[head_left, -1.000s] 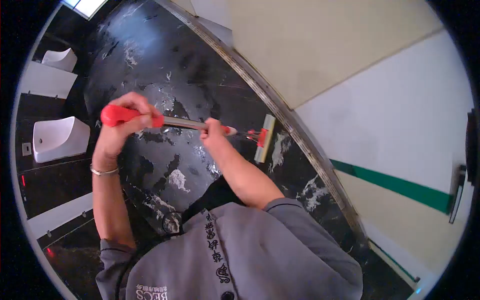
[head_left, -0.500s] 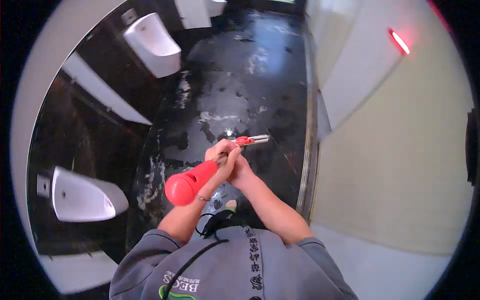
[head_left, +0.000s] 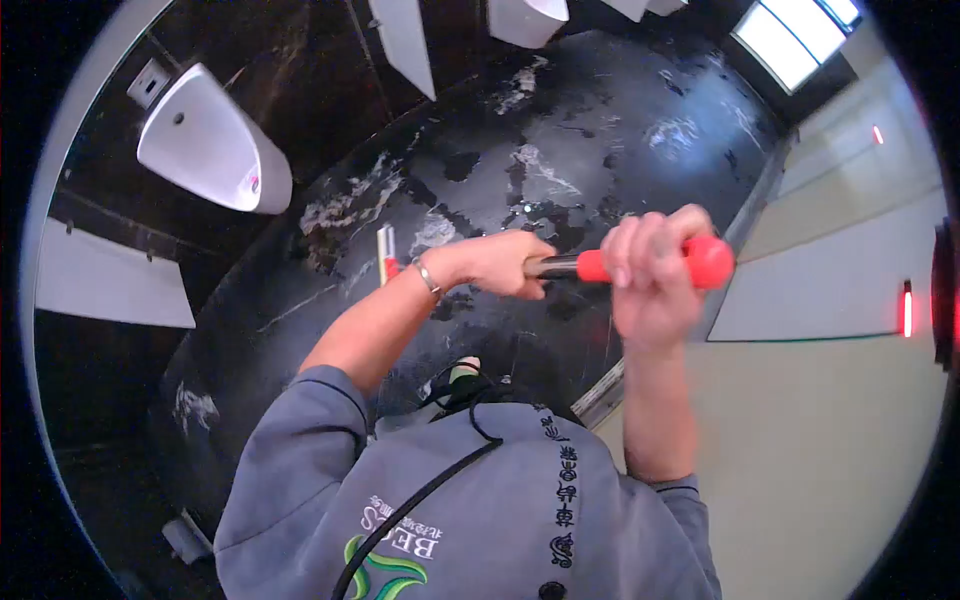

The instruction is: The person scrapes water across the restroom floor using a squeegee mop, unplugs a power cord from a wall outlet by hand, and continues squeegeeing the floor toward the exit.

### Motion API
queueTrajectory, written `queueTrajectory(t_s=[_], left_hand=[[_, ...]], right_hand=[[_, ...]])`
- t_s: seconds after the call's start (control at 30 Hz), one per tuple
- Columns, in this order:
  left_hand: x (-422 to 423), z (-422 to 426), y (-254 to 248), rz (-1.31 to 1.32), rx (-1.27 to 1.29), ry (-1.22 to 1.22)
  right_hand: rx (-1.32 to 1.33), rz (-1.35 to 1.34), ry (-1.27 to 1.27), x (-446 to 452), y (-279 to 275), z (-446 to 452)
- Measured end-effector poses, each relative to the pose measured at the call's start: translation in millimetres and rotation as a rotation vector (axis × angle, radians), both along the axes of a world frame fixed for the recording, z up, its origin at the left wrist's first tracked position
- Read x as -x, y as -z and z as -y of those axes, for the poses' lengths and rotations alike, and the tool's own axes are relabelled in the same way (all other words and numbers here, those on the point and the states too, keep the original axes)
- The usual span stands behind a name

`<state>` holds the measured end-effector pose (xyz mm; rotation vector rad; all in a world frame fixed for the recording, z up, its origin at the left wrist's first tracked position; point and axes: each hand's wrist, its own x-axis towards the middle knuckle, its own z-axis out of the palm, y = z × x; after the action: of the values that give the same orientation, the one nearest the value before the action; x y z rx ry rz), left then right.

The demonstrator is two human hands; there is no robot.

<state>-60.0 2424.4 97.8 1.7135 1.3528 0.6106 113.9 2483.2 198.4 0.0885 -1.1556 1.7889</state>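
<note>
A long-handled floor squeegee with a red grip (head_left: pixel 594 266) and metal pole lies across in front of me, its grip end to the right. My right hand (head_left: pixel 655 270) is closed around the red grip, close to its rounded end. My left hand (head_left: pixel 505 262), with a bracelet at the wrist, is closed around the metal pole to the left of the grip. The squeegee's red and silver head (head_left: pixel 388 252) shows beyond my left forearm, over the floor. The pole between is hidden by my left hand and arm.
Dark, wet-looking marble floor (head_left: pixel 560 170) stretches ahead. A white urinal (head_left: pixel 220 145) hangs on the dark left wall, with a white divider panel (head_left: pixel 115 270) nearby and another urinal (head_left: pixel 528 20) farther off. Pale partitions (head_left: pixel 800 430) stand on the right; a bright window (head_left: pixel 795 40) is beyond.
The view has turned. The squeegee's grip end has swung from left to right and its head from right to left. My hands, earlier together, are apart, the right one on the red grip.
</note>
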Motion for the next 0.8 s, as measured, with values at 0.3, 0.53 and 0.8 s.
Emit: queueTrajectory(t_s=[0.3, 0.53, 0.8], left_hand=[[56.6, 151.2, 221.4, -0.383, 0.327, -0.749], [1.4, 117.6, 328.3, -0.105, 0.140, -0.907], [-194.4, -161.8, 290.1, 0.046, -0.140, -0.678]], right_hand=[[0.282, 0.470, -0.156, 71.9, 181.6, 38.9], [0.123, 0.689, -0.208, 12.9, 174.8, -23.4], [0.074, 0.689, 0.111, -187.3, 102.3, -213.4]])
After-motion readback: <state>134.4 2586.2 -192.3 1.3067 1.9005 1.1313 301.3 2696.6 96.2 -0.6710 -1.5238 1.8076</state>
